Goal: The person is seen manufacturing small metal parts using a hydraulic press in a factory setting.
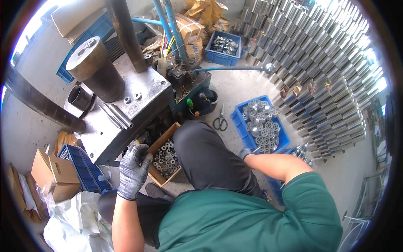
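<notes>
Concrete-coloured floor point(226, 86) and pale wall noted; stacked metal cylinders point(302, 54) fill my right side, too many to count, the outermost lost in glare at the lens rim. My right hand point(244, 153), gloved, is mostly hidden behind my right knee point(197, 143); I cannot tell whether it is open or closed. A thin bright piece point(256, 150) shows just beside it (held or merely lying there, I cannot establish). Beyond that hand stands a blue bin point(238, 123) of slotted metal discs, overlapping and uncountable. My left hand point(132, 172), in a grey glove, is raised with fingers bent toward the thumb; whether anything is pinched there cannot be made out. Just beside it, between my legs and the machine, sits one wooden box point(163, 138) of small ring-shaped metal parts, dozens at least, its near side partly covered by my leg.

Further count: one pair of scissors point(220, 122); one ball-ended lever point(268, 68); two small rings point(137, 96) and three or four overlapping thin rods point(115, 116) on the machine's steel plate point(94, 145).
</notes>
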Action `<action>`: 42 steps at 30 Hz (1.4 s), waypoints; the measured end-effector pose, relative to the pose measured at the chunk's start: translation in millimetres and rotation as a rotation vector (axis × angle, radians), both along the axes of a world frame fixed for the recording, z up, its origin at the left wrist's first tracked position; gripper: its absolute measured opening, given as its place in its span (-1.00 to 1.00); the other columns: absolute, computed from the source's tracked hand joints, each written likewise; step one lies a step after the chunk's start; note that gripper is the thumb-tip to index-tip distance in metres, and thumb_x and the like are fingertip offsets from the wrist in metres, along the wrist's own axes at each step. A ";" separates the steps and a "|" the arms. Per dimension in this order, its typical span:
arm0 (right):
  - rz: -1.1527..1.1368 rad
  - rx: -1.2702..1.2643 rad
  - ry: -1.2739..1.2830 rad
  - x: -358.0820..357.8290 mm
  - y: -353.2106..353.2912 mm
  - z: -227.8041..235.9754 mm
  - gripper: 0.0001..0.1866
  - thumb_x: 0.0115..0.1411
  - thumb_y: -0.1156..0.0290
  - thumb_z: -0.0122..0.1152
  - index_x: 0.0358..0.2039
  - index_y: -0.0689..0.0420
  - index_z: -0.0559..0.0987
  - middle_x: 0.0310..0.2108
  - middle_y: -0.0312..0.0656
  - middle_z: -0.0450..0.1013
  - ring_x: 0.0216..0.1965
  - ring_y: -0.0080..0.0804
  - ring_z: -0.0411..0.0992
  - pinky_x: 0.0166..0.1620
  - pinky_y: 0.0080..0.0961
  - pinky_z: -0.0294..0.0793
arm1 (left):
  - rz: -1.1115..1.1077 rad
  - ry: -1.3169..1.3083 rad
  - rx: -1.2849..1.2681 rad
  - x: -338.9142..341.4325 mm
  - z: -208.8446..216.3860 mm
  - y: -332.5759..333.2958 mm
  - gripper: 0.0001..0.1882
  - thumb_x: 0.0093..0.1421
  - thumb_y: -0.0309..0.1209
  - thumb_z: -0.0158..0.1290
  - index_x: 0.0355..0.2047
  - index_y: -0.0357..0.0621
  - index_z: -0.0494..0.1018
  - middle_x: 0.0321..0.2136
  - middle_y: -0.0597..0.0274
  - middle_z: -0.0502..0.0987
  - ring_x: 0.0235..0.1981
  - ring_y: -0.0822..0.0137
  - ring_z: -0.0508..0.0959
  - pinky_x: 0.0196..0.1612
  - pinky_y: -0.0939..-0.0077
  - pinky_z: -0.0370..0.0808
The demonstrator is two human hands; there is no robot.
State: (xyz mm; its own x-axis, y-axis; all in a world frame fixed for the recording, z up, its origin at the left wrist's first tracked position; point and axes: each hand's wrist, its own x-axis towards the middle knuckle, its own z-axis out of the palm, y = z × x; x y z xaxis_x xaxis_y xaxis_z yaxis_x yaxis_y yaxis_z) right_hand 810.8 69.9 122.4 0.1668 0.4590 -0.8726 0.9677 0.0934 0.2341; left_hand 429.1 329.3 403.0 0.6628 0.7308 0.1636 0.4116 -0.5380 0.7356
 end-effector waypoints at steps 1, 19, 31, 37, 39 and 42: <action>0.018 -0.030 -0.014 2.9 -0.2 -10.4 -0.57 0.40 0.09 0.10 0.12 -0.02 0.72 0.16 -0.19 0.63 0.19 -0.13 0.58 0.08 0.03 0.54 | 0.002 -0.003 -0.001 0.8 -2.4 0.2 -0.76 0.28 -0.56 0.24 -0.04 -0.24 0.56 -0.27 0.14 0.58 -0.29 0.33 0.61 -0.13 0.43 0.57; 0.027 0.244 -0.062 32.3 40.5 8.2 -0.71 0.29 0.29 0.17 -0.09 -0.01 0.78 -0.12 -0.14 0.72 -0.06 -0.11 0.68 -0.10 -0.01 0.52 | 0.021 0.083 0.011 2.8 -10.5 4.1 -0.73 0.23 -0.52 0.27 -0.04 -0.21 0.62 -0.30 0.04 0.67 -0.29 0.18 0.68 -0.14 0.31 0.60; -0.090 0.516 -0.017 45.7 33.8 49.6 -0.80 0.26 0.38 0.21 -0.23 0.00 0.78 -0.21 -0.07 0.70 -0.17 -0.09 0.70 -0.16 -0.14 0.66 | -0.032 0.147 0.073 4.6 -11.5 5.3 -0.70 0.23 -0.46 0.30 -0.03 -0.21 0.60 -0.24 0.03 0.65 -0.25 0.14 0.72 -0.15 0.28 0.64; -0.227 0.672 -0.007 51.1 18.0 56.1 -0.82 0.26 0.39 0.19 -0.22 -0.02 0.74 -0.23 -0.11 0.68 -0.13 -0.08 0.67 -0.10 -0.10 0.64 | -0.039 0.110 0.040 0.6 -9.6 3.3 -0.72 0.22 -0.47 0.31 -0.07 -0.23 0.59 -0.24 0.01 0.65 -0.25 0.10 0.72 -0.15 0.26 0.64; 0.035 0.665 -0.039 57.6 1.6 49.9 -0.80 0.27 0.36 0.17 -0.21 -0.07 0.74 -0.20 -0.16 0.67 -0.09 -0.12 0.64 0.03 -0.03 0.55 | -0.042 0.137 0.087 0.1 -11.2 3.9 -0.72 0.21 -0.47 0.31 -0.08 -0.22 0.59 -0.24 0.00 0.65 -0.24 0.07 0.72 -0.14 0.23 0.64; 0.006 0.645 -0.104 54.5 2.0 50.1 -0.80 0.24 0.27 0.22 -0.18 -0.13 0.74 -0.19 -0.24 0.66 0.01 -0.16 0.56 0.23 0.03 0.34 | -0.060 0.107 0.042 2.0 -9.2 2.5 -0.72 0.21 -0.45 0.32 -0.08 -0.21 0.59 -0.26 0.00 0.65 -0.23 0.04 0.72 -0.14 0.21 0.63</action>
